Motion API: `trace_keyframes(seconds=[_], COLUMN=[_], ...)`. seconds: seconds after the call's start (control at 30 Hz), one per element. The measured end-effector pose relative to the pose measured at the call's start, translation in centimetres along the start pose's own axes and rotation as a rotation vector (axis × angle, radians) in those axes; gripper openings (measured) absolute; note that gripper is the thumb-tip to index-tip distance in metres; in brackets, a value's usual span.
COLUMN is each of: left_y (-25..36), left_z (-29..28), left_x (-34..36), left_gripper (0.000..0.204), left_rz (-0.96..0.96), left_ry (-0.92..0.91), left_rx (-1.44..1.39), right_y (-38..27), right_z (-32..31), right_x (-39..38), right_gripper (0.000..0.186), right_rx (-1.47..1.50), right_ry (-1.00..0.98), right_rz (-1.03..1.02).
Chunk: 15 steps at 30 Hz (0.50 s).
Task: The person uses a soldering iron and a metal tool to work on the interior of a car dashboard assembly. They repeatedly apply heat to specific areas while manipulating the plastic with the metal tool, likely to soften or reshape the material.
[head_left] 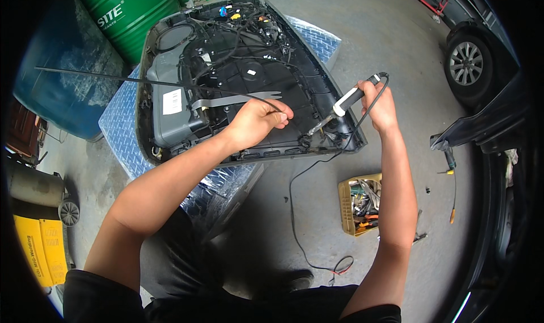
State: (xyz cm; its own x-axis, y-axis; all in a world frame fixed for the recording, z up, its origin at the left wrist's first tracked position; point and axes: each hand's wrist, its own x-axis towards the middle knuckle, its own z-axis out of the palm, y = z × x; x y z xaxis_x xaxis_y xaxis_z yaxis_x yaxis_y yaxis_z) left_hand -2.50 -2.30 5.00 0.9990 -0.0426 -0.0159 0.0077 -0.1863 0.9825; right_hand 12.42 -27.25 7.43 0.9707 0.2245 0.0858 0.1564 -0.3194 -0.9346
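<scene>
A large black car door panel [283, 79] with wiring, clips and a grey side section [170, 124] lies on a diamond-plate-patterned platform [116, 124]. My left hand [260, 120] is closed on a long thin black rod [113, 79] over the panel. A flat grey metal strip [215, 102] lies beside that hand. My right hand [378, 105] grips a corded heating tool [348, 102] with a black and cream handle; its metal tip points down at the panel's near right corner, touching or just above it. The cord hangs to the floor in a loop.
Green drums [130, 28] and a blue barrel [62, 102] stand at left, with a yellow machine [42, 249]. A tool box [351, 221] sits on the floor [396, 51]. A vehicle's wheel [464, 65] and dark body parts [470, 130] are at right.
</scene>
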Motion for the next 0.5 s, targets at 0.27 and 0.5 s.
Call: trace_keyframes(seconds=[0.27,0.5], left_y=[-0.12,-0.38], left_z=[-0.18,-0.22], left_x=[0.10,0.21], left_gripper=[0.015,0.015], left_rz=[-0.028,-0.017], left_ry=[-0.018,-0.020], left_rx=[0.018,0.013], right_y=[0.17,0.00], right_z=[0.00,0.01], right_x=[0.13,0.15], right_gripper=[0.032,0.032], right_rx=[0.007,-0.026], right_ry=[-0.011,-0.021], right_rz=[-0.002,-0.004])
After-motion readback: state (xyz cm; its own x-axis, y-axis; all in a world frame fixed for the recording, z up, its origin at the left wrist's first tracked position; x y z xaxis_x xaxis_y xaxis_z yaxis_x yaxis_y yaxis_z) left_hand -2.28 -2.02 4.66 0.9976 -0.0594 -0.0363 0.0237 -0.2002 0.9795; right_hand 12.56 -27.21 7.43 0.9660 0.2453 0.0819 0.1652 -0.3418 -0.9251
